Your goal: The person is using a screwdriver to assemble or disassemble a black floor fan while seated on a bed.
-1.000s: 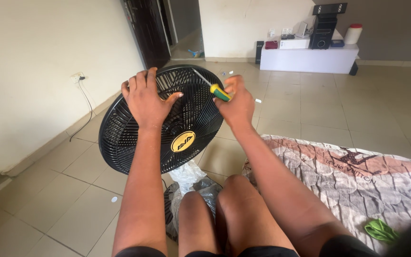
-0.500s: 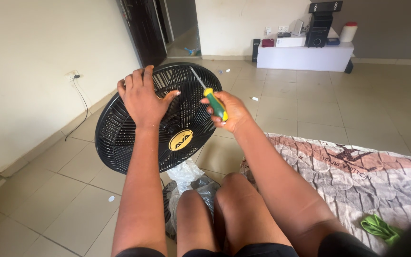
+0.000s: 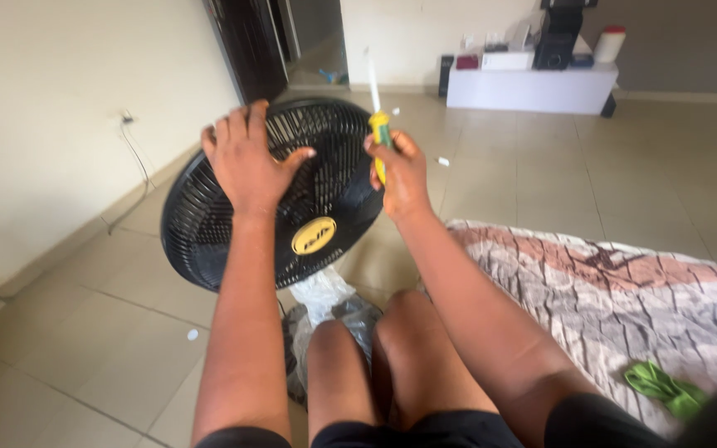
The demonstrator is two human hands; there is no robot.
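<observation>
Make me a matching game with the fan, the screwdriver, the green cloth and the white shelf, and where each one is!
Things:
1. fan grille
2. screwdriver
3. green cloth
4. white shelf

Places:
A. against the far wall
B. gripped in the right hand, shaft pointing up
C. lying on the patterned mattress
D. under the left hand, which rests flat on it

Pairs: 1-D, 2-B, 3-C, 4-A
</observation>
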